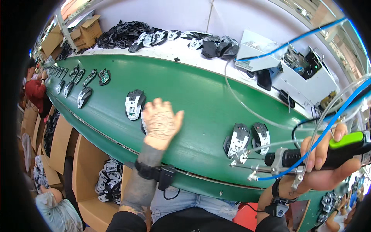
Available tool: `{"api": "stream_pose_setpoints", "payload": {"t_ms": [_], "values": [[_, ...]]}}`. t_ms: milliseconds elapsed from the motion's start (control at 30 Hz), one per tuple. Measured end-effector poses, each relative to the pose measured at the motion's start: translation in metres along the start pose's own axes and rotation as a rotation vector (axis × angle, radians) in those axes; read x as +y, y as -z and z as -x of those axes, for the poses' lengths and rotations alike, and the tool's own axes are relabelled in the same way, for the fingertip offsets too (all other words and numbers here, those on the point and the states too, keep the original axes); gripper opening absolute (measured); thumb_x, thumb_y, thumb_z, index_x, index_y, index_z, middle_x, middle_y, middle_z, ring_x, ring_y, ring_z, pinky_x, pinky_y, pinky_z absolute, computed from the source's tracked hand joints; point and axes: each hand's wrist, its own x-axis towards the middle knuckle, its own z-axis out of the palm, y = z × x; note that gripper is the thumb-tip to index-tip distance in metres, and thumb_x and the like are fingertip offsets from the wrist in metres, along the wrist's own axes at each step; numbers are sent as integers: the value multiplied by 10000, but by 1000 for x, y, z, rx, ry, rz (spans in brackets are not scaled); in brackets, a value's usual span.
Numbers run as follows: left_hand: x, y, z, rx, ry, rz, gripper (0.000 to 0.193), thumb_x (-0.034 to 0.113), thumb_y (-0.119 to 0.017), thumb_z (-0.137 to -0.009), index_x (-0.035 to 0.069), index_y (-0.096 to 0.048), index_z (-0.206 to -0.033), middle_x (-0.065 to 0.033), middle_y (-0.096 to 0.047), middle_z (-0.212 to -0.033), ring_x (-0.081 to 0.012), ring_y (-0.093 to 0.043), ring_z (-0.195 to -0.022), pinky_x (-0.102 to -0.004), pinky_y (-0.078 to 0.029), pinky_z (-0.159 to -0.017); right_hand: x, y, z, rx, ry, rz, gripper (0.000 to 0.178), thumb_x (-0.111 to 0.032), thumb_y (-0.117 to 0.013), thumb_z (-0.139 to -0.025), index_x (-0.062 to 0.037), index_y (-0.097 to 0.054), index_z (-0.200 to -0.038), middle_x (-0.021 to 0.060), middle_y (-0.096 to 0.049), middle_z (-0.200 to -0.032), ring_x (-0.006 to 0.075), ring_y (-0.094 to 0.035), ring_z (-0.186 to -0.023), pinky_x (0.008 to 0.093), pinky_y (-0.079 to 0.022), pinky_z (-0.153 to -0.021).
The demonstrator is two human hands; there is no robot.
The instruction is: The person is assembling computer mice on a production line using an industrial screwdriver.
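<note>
One open cardboard box [87, 166] stands near left, below the green belt [205, 104], with a heap of black-and-white mouse shells [109, 181] inside. At far left, another box [89, 33] sits beside black parts [119, 34]. The left hand [162, 121], fingers spread wide, partly covers a mouse body [144, 123] on the belt; contact is unclear. At right, the right hand [322, 178] curls firmly around a black-and-green tool [291, 157].

Black tool [288, 158] points left; a white mouse part [144, 125] seemingly lies on the belt [201, 100]
</note>
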Motion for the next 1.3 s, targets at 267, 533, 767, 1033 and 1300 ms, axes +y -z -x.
{"api": "stream_pose_setpoints", "payload": {"t_ms": [267, 533, 767, 1033, 1300], "values": [[-19, -15, 18, 35, 29, 13, 489, 334, -615, -750, 96, -511, -1164, -158, -429, -1245, -416, -372, -1135, -541, -313, -950, -8, 18, 0, 30, 54, -39, 548, -551, -508, -848, -67, -366, -1065, 24, -468, -624, 140, -484, -505, 246, -375, -557], [41, -11, 11, -156, -331, 466, 547, 206, -706, -686, 64, -502, -1173, -147, -469, -1185, -348, -513, -988, -406, -430, -870, 4, 21, -1, 124, 169, -15, 599, -618, -473, -830, -65, -400, -1048, 7, -449, -643, 117, -436, -530, 237, -358, -553], [109, -2, -4, -959, 428, 2407, 445, 267, -481, -844, 92, -459, -1253, -130, -537, -1139, -270, -560, -1010, -397, -500, -807, 9, 21, -3, 341, 393, 8, 638, -644, -464, -817, -36, -465, -1010, 21, -447, -614, 114, -402, -485, 210, -314, -475], [118, 4, 12, -1030, 454, 2588, 461, 262, -472, -845, 107, -387, -1271, -135, -466, -1189, -264, -582, -882, -455, -519, -784, 16, 22, -8, 362, 363, 10, 663, -672, -463, -797, -37, -478, -985, 7, -443, -606, 107, -384, -485, 217, -306, -500], [117, 7, 18, -1035, 426, 2607, 489, 264, -464, -853, 102, -357, -1302, -141, -457, -1202, -264, -577, -887, -430, -528, -774, 21, 34, -8, 275, 383, 50, 671, -702, -418, -797, -71, -487, -1014, 45, -505, -620, 148, -440, -466, 262, -344, -481]]}}
